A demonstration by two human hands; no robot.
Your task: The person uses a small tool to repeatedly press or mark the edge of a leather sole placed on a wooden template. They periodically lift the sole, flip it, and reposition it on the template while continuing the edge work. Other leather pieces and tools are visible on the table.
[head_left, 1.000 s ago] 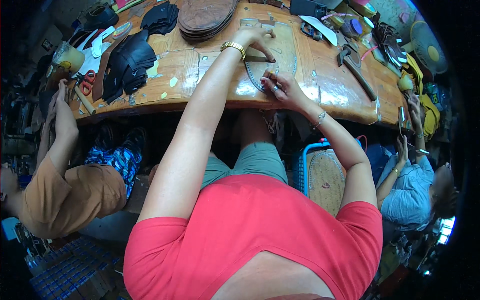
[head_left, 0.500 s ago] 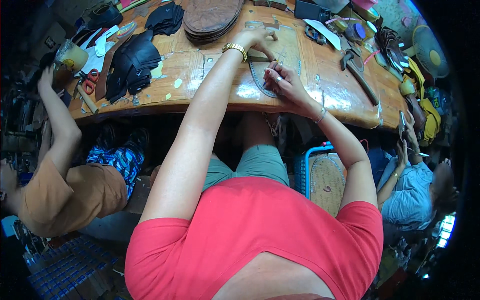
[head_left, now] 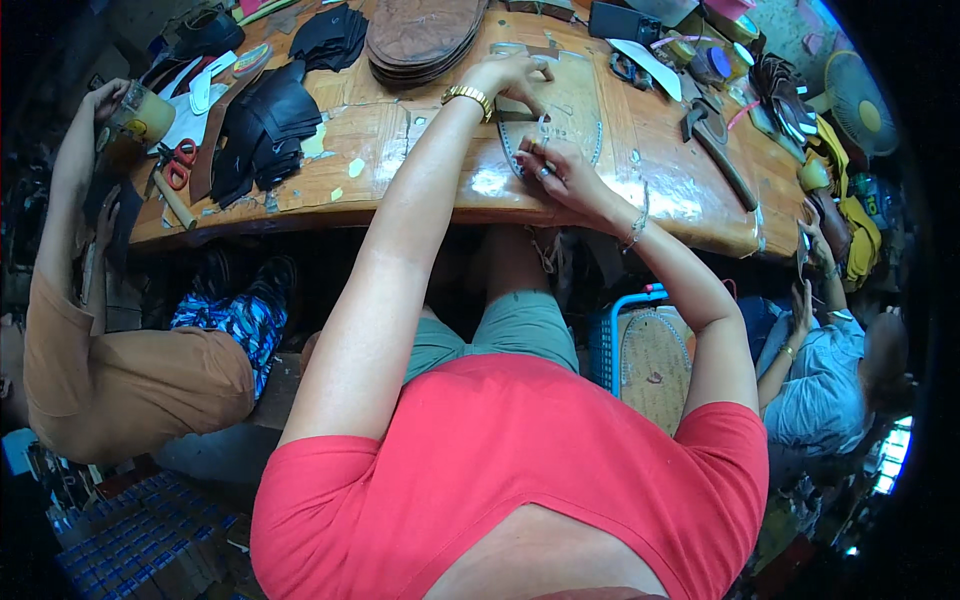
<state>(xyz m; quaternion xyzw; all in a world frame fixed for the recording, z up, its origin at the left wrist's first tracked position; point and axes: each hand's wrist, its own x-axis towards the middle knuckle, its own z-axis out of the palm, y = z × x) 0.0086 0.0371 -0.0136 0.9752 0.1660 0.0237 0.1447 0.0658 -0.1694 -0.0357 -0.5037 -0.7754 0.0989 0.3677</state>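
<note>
A tan, round-ended flat pattern piece [head_left: 572,100] with a dotted line along its edge lies on the wooden table in front of me. My left hand [head_left: 512,80], a gold band at its wrist, rests on the upper left part of this piece with fingers spread. Over the piece's near end, my right hand [head_left: 562,172] is closed in a pinch. A slim pen-like tool [head_left: 542,122] seems to stick up from its fingers; its exact kind is too small to make out.
Stacked brown oval pieces [head_left: 420,40] and black leather pieces [head_left: 262,130] lie left. Red-handled scissors [head_left: 180,163] and a hammer [head_left: 718,155] flank me. One co-worker's hand [head_left: 108,98] touches a jar [head_left: 145,112]; another person [head_left: 815,380] sits right. A blue basket [head_left: 604,350] stands below the table.
My right hand has shifted slightly left and turned over the pattern piece, while my left stays put. The left co-worker's hand has moved up to the jar.
</note>
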